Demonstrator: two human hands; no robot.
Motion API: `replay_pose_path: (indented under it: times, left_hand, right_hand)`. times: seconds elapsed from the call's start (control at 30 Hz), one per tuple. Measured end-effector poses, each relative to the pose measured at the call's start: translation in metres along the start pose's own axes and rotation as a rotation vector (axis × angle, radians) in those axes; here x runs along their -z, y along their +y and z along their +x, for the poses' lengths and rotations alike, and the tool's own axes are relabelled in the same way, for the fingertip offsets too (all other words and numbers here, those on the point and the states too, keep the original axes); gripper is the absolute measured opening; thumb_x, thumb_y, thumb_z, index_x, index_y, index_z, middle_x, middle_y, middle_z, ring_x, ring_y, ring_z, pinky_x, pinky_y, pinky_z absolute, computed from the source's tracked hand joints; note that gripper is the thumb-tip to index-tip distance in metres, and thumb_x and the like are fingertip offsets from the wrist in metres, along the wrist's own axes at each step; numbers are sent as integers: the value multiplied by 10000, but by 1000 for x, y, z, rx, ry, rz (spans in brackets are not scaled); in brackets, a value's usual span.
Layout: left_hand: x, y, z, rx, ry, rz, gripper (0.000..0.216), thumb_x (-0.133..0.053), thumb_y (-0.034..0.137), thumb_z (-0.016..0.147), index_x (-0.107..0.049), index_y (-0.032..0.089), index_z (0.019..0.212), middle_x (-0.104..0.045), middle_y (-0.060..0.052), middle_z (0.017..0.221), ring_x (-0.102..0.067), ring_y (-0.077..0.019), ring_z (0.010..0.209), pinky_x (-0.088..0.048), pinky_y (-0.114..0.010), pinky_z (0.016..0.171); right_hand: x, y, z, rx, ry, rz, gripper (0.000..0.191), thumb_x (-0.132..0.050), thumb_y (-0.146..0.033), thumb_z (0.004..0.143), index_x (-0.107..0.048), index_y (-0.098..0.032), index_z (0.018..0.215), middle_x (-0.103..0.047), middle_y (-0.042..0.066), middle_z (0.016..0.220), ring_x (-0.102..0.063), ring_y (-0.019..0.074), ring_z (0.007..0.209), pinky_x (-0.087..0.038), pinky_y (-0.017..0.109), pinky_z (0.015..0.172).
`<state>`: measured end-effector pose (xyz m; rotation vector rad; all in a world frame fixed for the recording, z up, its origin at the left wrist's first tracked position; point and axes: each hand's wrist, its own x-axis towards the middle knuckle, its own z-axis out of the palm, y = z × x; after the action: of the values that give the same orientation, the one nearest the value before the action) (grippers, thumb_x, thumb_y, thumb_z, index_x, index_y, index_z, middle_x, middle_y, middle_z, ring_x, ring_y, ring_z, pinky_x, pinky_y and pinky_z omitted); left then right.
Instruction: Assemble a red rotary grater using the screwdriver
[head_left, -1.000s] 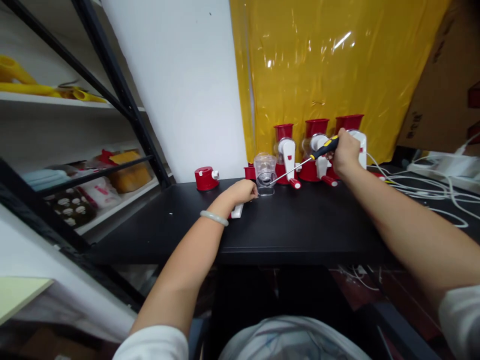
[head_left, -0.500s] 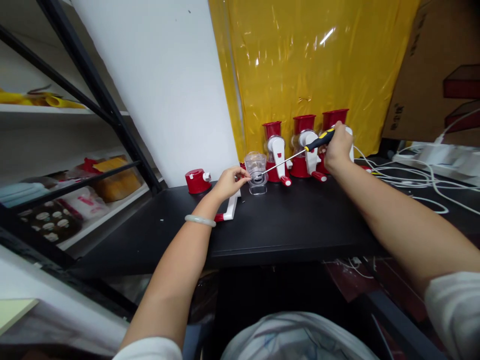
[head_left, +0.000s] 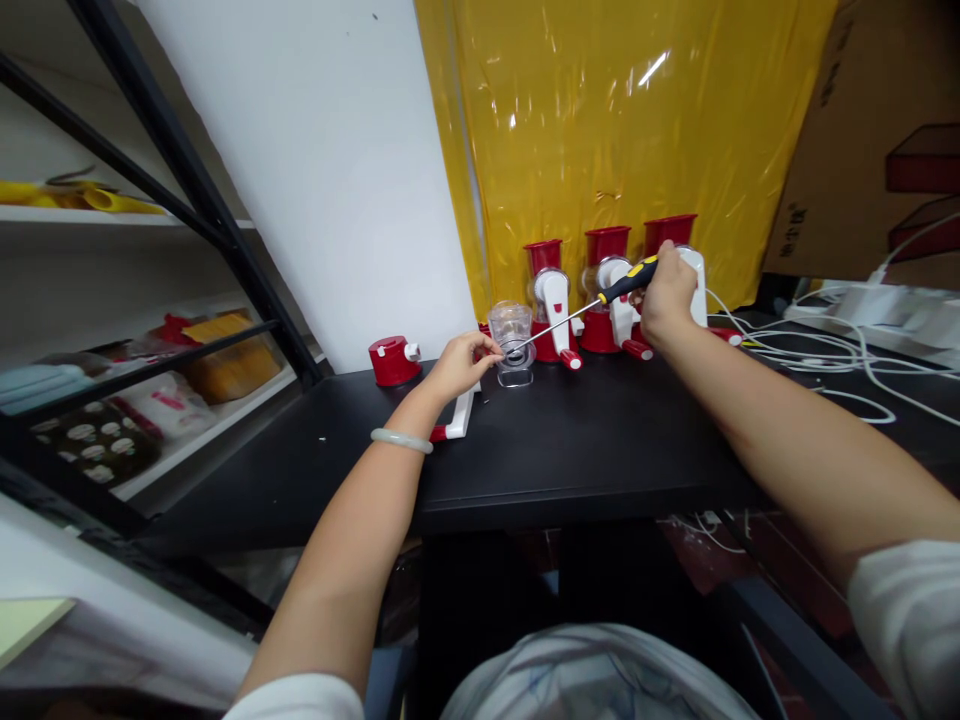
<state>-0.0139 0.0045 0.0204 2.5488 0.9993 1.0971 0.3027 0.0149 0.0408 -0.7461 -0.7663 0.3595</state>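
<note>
My right hand [head_left: 670, 295] is closed round the black and yellow handle of a screwdriver [head_left: 627, 283]. Its long shaft slants down and left to the fingertips of my left hand [head_left: 466, 362]. There, thumb and finger are pinched together; whatever sits between them is too small to make out. A clear plastic grinder housing [head_left: 514, 330] stands upright on the black table [head_left: 570, 430], just behind and right of those fingertips. Partly covered by my left wrist, a white crank handle [head_left: 460, 415] with a red grip lies on the table. Further left stands a red grinder base [head_left: 393, 361].
Red and white rotary graters [head_left: 556, 300] stand in a row against the yellow wrapped sheet [head_left: 585, 120]. White cables [head_left: 840, 360] lie tangled at the right, below a cardboard box [head_left: 847, 150]. A black-framed shelf [head_left: 217, 230] with bags stands at the left.
The screwdriver has shifted a little left and down, and its tip has come from the clear housing to my left fingertips. My left hand has hardly moved.
</note>
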Motion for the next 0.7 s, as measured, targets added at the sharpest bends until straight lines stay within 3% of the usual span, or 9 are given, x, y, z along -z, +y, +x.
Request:
replay_pose_path:
  times: [0.17,0.4,0.7]
  left_hand:
    - [0,1,0,-6,-2,-1,47,-668,200,852,-686,159,865,-702,-60,910,-629,-155,827,-506,-284,734]
    - [0,1,0,-13,-8,18,43,-674,191,853,-694,159,872,-696,-57,907,-633,-153,824,-507,-283,735]
    - [-1,0,0,-14,-15,20,35,-675,191,858,-689,160,868,-696,-53,919,-640,-149,823,-520,-280,742]
  right_hand:
    - [-1,1,-2,10,-7,-32,412,-479,-520,979,-433,-241,680,-413,-60,476,-426,103,401,-339,232,368]
    - [0,2,0,24,-5,-6,364,-445,-436,999,-457,-238,695,-437,-56,509,-408,100,386,-326,251,362]
    - [0,1,-1,30,-10,-29,418,-461,-529,983,-435,-242,680,-437,-57,500,-414,99,394,-329,243,367]
